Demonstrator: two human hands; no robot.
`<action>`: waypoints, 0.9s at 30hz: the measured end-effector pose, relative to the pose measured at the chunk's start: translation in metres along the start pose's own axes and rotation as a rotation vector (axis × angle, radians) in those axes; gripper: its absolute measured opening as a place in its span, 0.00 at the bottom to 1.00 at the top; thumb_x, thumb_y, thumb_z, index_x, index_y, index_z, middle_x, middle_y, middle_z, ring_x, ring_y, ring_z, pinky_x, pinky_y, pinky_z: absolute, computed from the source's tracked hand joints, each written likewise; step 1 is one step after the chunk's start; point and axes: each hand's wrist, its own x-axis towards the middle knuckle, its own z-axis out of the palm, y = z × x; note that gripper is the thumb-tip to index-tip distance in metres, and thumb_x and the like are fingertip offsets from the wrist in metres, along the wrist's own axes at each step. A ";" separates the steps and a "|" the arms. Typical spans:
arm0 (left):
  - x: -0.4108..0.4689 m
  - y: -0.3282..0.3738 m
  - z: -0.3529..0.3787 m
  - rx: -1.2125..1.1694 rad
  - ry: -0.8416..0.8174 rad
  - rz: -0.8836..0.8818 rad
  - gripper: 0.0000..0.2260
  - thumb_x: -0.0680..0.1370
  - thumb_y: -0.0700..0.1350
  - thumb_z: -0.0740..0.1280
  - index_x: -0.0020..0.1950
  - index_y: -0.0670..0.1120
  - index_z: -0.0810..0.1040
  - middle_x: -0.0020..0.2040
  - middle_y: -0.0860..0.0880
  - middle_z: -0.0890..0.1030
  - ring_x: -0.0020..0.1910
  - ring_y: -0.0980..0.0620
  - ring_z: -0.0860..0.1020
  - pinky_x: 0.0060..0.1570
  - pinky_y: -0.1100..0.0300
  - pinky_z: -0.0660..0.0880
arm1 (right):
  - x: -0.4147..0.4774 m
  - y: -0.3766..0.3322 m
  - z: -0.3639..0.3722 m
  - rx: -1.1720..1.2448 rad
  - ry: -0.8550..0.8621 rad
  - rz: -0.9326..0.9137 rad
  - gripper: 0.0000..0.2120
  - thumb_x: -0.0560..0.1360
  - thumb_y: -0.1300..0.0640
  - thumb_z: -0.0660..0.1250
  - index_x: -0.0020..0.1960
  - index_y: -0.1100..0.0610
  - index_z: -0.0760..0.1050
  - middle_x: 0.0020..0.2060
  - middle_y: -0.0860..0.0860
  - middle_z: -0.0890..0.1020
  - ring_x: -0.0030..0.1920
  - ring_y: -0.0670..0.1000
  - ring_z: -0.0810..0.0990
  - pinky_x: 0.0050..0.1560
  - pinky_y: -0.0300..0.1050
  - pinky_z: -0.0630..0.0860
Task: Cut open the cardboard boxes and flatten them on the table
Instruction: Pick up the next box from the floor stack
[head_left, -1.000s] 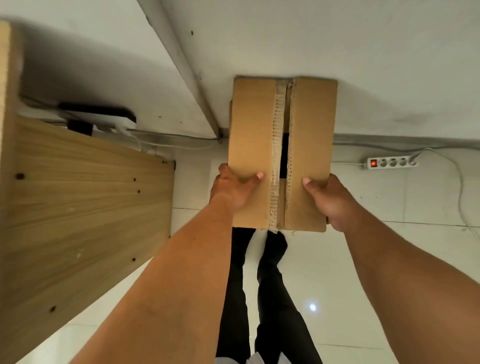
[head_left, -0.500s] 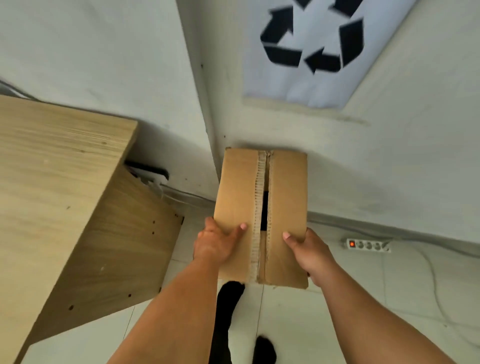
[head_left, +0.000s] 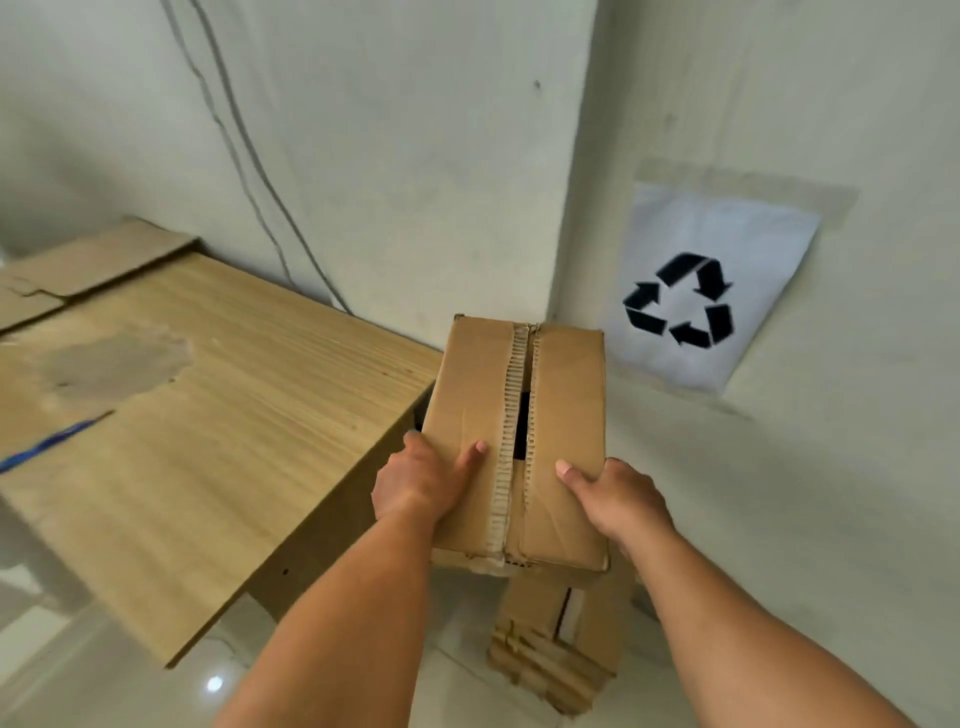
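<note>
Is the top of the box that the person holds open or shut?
Shut, but loosely: the two top flaps of the cardboard box lie folded down, with a dark gap between them.

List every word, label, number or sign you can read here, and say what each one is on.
Words or numbers: none can be read anywhere.
Sign: a recycling symbol of three black chasing arrows, no text, on the white sheet taped to the wall.
The held cardboard box: no print shows on its visible faces.
The box on the floor and the flattened cardboard on the table: no print shows.
</note>
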 end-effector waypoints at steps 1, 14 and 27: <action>0.002 -0.009 -0.018 -0.011 0.033 0.000 0.40 0.69 0.78 0.59 0.65 0.47 0.67 0.54 0.44 0.79 0.53 0.42 0.80 0.51 0.47 0.79 | -0.005 -0.019 0.001 -0.023 0.013 -0.034 0.33 0.75 0.27 0.56 0.60 0.55 0.73 0.52 0.53 0.79 0.51 0.58 0.78 0.52 0.51 0.77; 0.049 -0.263 -0.258 0.012 0.416 -0.146 0.35 0.73 0.76 0.57 0.67 0.52 0.59 0.56 0.46 0.80 0.54 0.43 0.79 0.48 0.50 0.75 | -0.109 -0.323 0.156 -0.064 -0.068 -0.425 0.37 0.75 0.27 0.56 0.65 0.58 0.73 0.61 0.57 0.79 0.59 0.60 0.78 0.48 0.49 0.73; 0.130 -0.460 -0.399 0.075 0.347 -0.174 0.49 0.72 0.75 0.60 0.82 0.50 0.44 0.72 0.45 0.73 0.68 0.43 0.74 0.64 0.46 0.73 | -0.152 -0.535 0.303 -0.091 -0.155 -0.491 0.35 0.76 0.28 0.55 0.66 0.57 0.73 0.61 0.57 0.79 0.58 0.60 0.79 0.53 0.51 0.75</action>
